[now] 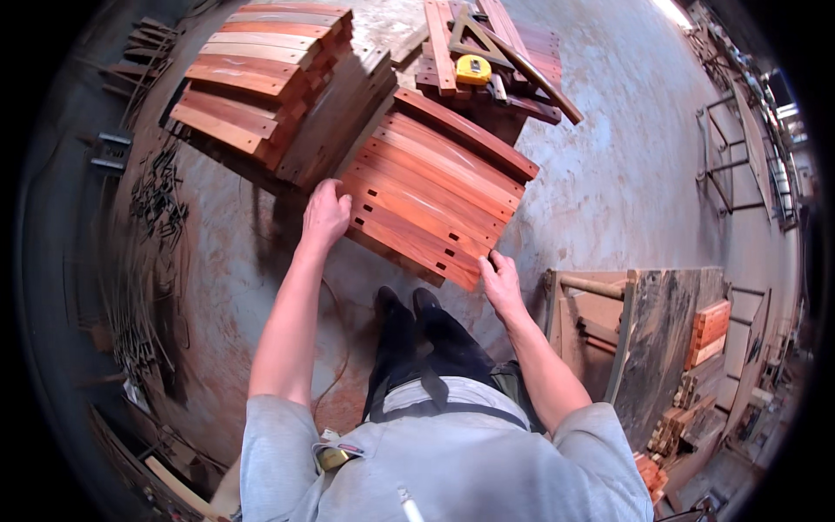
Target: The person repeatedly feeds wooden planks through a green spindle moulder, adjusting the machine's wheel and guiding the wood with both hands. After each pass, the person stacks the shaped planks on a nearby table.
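In front of me lies a row of reddish wooden slats (pixel 435 187), side by side on a stand. The nearest slats have dark rectangular slots near both ends. My left hand (pixel 328 215) is closed at the left ends of the near slats, its fingertips partly hidden. At the opposite end, my right hand (pixel 501 280) grips the corner of the nearest slat (pixel 409 246), thumb on top and the other fingers mostly out of sight. A thicker wooden rail (pixel 465 135) lies across the far side of the row.
Stacked slats (pixel 252 61) stand at the far left. Beyond the row, a yellow tape measure (pixel 473 70) and a triangular square (pixel 477 43) rest on more wood. A dark-topped workbench (pixel 665 339) stands at right. A cable (pixel 337 348) lies on the floor at left.
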Demonstrator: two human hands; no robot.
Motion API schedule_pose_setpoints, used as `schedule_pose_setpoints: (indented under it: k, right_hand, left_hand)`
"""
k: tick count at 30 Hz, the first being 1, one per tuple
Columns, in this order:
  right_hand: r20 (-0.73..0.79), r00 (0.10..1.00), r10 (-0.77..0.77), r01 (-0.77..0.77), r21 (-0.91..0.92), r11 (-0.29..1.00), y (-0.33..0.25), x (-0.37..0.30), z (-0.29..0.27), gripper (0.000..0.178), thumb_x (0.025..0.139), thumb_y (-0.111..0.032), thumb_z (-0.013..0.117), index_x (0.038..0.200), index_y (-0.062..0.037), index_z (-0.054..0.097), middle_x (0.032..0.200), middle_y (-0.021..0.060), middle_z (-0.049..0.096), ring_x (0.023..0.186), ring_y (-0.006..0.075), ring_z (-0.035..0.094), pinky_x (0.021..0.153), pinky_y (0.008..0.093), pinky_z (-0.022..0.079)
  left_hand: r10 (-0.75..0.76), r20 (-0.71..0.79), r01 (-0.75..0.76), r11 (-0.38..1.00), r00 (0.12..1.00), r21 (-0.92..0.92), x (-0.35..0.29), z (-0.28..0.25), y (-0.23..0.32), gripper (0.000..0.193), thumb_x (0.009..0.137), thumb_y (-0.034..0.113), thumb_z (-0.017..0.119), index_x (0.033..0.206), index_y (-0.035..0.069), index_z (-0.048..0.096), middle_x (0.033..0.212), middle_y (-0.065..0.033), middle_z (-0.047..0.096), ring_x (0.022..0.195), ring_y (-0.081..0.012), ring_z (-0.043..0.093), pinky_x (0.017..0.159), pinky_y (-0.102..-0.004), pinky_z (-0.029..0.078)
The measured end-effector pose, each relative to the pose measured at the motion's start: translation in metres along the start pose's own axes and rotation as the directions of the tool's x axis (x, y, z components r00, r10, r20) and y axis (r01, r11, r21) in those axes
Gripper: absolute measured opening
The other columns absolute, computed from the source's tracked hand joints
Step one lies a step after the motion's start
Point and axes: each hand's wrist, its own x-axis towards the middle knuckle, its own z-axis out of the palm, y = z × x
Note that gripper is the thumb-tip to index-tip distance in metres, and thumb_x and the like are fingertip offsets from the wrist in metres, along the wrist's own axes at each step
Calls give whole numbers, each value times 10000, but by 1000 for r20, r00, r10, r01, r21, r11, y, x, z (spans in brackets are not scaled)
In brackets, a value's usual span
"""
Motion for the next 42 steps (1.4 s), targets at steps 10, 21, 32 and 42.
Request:
schedule_pose_setpoints:
  k: [10,21,32,42]
  right_hand:
    - [-162,973,-166,151,-101,983,10,-8,17,287,852,-198,548,1011,37,590,1052,249,558,1002,372,507,838,404,419]
    - [-245,966,88,-91,0,996,-16,-1,3,259,879,-202,534,771,27,589,758,211,588,762,363,559,704,435,434]
    - [-227,973,28,-38,-42,998,0,6,11,292,878,-231,532,774,38,578,768,211,578,772,363,565,706,406,442]
    - [-90,993,71,-67,48,997,5,-29,23,277,885,-168,515,1038,49,593,973,89,614,898,163,559,809,278,436]
  left_hand:
    - [10,24,-10,999,1000,33,19,10,0,260,824,127,523,1048,3,568,1053,-194,599,1001,-362,541,878,-424,424]
    - [130,-102,-121,988,986,94,26,1,11,235,814,136,584,1018,20,603,944,-183,603,907,-355,572,785,-416,461]
    - [129,-27,-128,991,991,30,28,19,-6,339,820,66,521,1151,-5,526,1054,-217,590,958,-389,557,841,-435,442]
    - [105,-38,-98,985,994,139,0,6,10,395,820,55,524,1205,-22,475,1059,-233,588,975,-382,553,862,-427,442]
